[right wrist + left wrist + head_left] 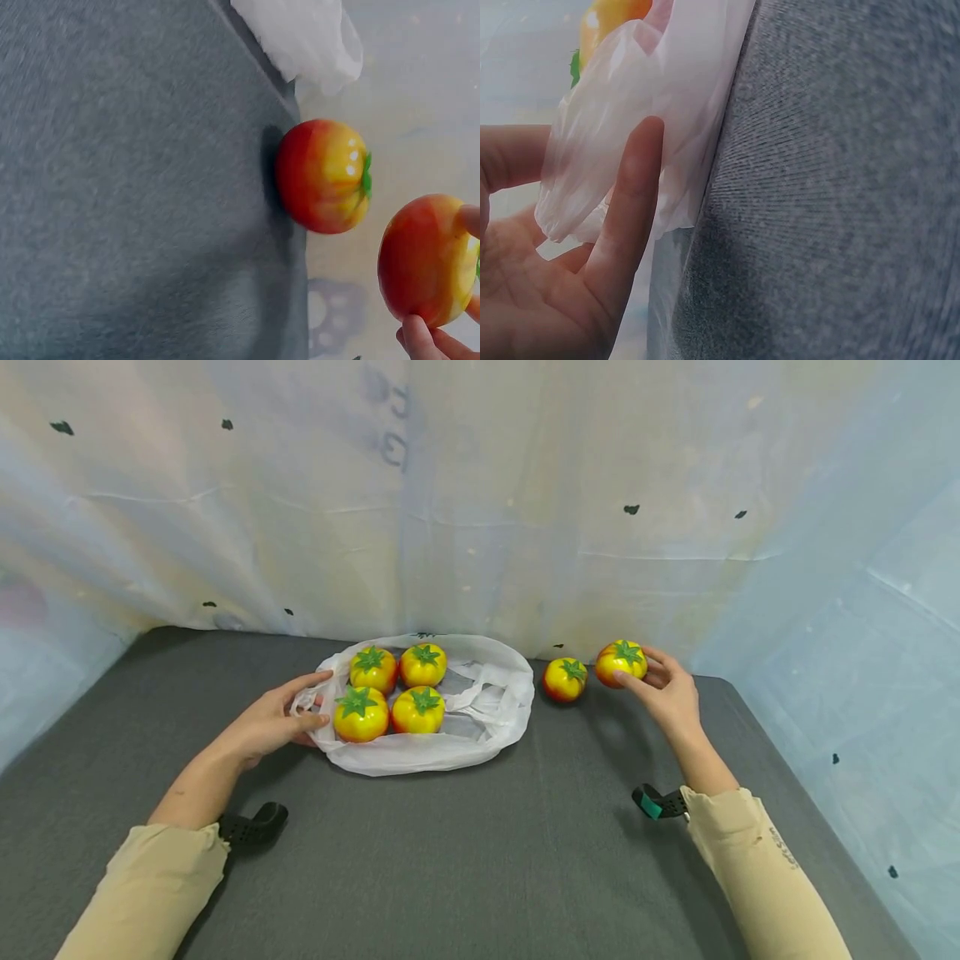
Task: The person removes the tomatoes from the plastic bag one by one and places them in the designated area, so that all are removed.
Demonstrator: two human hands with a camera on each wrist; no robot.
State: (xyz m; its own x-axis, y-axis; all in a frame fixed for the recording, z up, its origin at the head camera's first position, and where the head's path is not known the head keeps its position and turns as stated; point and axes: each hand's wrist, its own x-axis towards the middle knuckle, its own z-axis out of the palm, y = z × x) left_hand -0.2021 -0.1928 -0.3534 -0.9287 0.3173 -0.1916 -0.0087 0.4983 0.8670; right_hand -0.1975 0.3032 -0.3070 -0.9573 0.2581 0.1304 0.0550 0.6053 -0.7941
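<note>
A white plastic bag (431, 760) lies spread on the table, its mouth facing up. Several yellow-and-red tomatoes (362, 714) with green leafy tops sit inside its left half. My left hand (266, 722) holds the bag's left end, thumb on the near side and fingers at the far side; in the left wrist view the thin plastic (630, 97) passes between them. At the right, my right hand (671, 693) grips another tomato (618, 662) by its sides, lifted off the table. Just left of it, one loose tomato (564, 680) rests on the table, beside the bag.
Dark grey cloth covers the table (465, 860). A pale plastic sheet (510, 502) with dark marks stands close behind the bag, and another sheet (877, 693) rises on the right. Each wrist wears a black strap (251, 825).
</note>
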